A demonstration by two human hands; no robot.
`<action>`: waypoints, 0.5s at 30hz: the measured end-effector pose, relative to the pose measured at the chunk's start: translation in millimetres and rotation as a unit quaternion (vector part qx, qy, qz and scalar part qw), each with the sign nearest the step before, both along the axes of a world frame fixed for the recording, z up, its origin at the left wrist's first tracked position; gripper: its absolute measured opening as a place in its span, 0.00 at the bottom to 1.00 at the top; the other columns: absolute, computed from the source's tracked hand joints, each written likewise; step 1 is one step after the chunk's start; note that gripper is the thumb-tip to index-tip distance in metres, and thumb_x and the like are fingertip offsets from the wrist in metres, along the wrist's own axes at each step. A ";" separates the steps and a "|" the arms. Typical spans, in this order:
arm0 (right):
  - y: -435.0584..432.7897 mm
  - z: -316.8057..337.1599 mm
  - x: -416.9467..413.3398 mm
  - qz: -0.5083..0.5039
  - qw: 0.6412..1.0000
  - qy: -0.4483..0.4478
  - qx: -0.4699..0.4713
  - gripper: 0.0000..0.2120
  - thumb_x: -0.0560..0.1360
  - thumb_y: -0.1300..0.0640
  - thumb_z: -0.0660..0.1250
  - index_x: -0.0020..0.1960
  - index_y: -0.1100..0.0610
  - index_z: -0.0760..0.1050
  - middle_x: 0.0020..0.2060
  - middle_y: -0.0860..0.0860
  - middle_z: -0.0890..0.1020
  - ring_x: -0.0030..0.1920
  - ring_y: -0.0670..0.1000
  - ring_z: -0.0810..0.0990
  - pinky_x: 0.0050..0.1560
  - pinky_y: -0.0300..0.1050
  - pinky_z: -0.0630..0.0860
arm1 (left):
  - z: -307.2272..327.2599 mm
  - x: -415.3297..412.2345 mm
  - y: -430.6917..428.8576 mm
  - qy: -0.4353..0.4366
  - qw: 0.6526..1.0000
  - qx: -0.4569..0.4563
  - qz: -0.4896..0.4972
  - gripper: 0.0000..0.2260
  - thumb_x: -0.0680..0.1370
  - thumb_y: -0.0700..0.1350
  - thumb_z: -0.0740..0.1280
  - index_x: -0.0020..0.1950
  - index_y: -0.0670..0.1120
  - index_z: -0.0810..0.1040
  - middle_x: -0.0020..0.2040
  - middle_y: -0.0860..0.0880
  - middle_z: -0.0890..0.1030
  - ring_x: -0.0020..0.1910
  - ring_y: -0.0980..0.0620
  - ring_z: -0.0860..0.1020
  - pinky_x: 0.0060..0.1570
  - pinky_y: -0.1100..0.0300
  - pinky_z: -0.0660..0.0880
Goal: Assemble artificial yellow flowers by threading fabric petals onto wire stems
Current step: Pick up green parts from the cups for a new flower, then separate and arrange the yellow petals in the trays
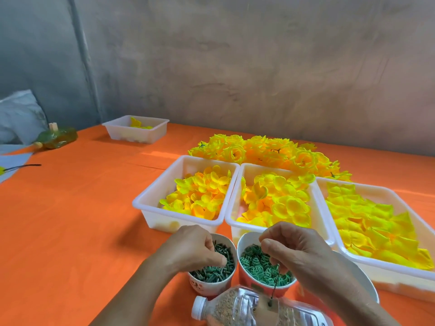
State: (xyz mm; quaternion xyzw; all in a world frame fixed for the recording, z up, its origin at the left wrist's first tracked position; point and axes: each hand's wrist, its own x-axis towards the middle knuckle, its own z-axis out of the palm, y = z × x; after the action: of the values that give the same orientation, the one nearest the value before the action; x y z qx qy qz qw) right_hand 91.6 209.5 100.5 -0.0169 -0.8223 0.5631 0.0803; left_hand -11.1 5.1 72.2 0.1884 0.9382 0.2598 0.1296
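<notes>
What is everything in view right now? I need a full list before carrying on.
tablecloth: one, orange, covering the table.
petal trays: three, white, mid-table row, full of yellow petals.
small tray: one, white, far left, few yellow petals.
finished flowers: one pile, yellow, behind the row.
left cup: one, white paper, near, holding dark green pegs.
right cup: one, red-sided, beside it, holding green calyx pieces.
clear bottle: one, white cap, lying nearest.
green bottle: one, far left.
loose stem: one, dark, far left edge.
white bowl: one, near right, partly hidden.
wire stem: one, dark, hanging from the right grip.
left hand: in the left cup, grip on pegs.
right hand: over the right cup, grip pinching the wire stem.
</notes>
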 end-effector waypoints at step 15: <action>2.7 9.2 -116.5 0.039 0.968 0.006 0.249 0.06 0.75 0.54 0.69 0.40 0.45 0.79 0.35 0.41 0.82 0.35 0.39 0.76 0.40 0.37 0.73 | 71.1 -173.9 -73.3 -0.104 0.617 0.691 0.362 0.08 0.77 0.42 0.67 0.38 0.48 0.74 0.26 0.53 0.77 0.22 0.62 0.74 0.20 0.73 0.64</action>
State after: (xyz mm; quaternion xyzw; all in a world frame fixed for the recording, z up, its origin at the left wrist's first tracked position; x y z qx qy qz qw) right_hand -24.9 212.2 109.6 0.0388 -0.9362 0.3432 0.0650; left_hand -185.0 -68.2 143.3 -0.1612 0.4536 0.8753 -0.0466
